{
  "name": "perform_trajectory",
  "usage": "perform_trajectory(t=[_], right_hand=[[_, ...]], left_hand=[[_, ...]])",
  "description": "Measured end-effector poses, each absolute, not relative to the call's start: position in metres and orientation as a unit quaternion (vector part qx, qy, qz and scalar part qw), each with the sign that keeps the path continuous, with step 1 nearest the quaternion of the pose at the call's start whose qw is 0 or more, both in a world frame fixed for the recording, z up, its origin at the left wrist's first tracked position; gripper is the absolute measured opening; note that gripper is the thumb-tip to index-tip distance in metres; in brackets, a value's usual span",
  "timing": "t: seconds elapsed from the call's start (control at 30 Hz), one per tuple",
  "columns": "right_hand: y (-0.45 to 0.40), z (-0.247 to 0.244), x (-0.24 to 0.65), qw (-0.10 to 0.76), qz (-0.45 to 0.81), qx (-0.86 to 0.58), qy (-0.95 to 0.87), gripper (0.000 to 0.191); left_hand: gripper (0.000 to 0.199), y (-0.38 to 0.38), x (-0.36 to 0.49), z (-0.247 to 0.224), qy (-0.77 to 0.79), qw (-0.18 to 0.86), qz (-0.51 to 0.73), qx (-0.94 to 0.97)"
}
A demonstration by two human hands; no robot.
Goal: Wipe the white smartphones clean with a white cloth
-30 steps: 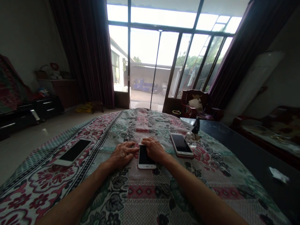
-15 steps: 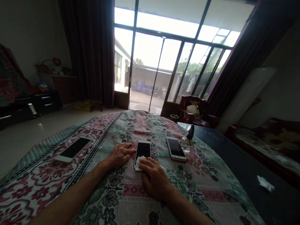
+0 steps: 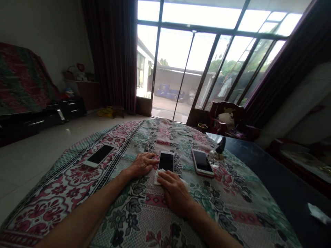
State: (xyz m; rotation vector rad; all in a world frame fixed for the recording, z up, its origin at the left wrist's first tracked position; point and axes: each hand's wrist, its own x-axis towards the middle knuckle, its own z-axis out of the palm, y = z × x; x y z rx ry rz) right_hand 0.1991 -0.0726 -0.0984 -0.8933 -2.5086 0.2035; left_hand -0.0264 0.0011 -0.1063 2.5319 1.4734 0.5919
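Nearest, both forearms reach in over a floral patchwork cloth (image 3: 129, 213) spread on a table. The right hand (image 3: 176, 193) lies slightly curled, its fingers (image 3: 168, 181) on a crumpled white tissue (image 3: 159, 177) at the near end of a white smartphone (image 3: 166, 162); whether it grips the tissue or only presses it cannot be told. The left hand (image 3: 142, 165) lies nearly flat and holds nothing, its fingertips (image 3: 155, 159) just beside the phone's left edge. The phone lies face up between the hands, its dark screen showing. Left of it, well apart, lies a second white smartphone (image 3: 99, 155). To the right, just beyond the right hand, lies a rose-gold smartphone (image 3: 203, 163), with a glass bird ornament (image 3: 218, 151) past it. Further right, a scrap of white paper (image 3: 319, 213) sits on a dark glass tabletop (image 3: 274, 175). Far off, a wooden armchair (image 3: 226, 119) stands before glass doors (image 3: 176, 69), with a blue truck (image 3: 168, 92) outside.
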Motion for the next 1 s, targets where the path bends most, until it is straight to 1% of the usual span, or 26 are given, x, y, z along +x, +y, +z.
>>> perform_trajectory(t=[0.23, 0.4, 0.57, 0.73, 0.83, 0.93, 1.0], right_hand=[[-0.087, -0.087, 0.188, 0.179, 0.07, -0.33, -0.924, 0.039], [-0.088, -0.086, 0.188, 0.18, 0.065, -0.316, -0.929, 0.038], [-0.085, -0.09, 0.19, 0.214, 0.071, -0.32, -0.92, 0.041], [-0.084, -0.092, 0.189, 0.255, 0.109, -0.297, -0.914, 0.032], [-0.088, -0.087, 0.188, 0.27, 0.145, -0.268, -0.913, 0.034], [-0.088, -0.078, 0.191, 0.318, 0.172, -0.254, -0.897, 0.041], [-0.081, -0.075, 0.196, 0.364, 0.169, -0.282, -0.871, 0.04]], left_hand=[[0.041, 0.001, -0.027, -0.107, 0.488, 0.06, 0.184, 0.851], [0.04, 0.002, -0.027, -0.108, 0.475, 0.049, 0.198, 0.856], [0.042, 0.002, -0.028, -0.109, 0.476, 0.041, 0.194, 0.857], [0.041, 0.002, -0.027, -0.108, 0.477, 0.052, 0.197, 0.855], [0.041, 0.002, -0.027, -0.109, 0.48, 0.058, 0.201, 0.852], [0.04, 0.003, -0.028, -0.112, 0.478, 0.056, 0.212, 0.851], [0.038, 0.004, -0.028, -0.114, 0.471, 0.052, 0.222, 0.852]])
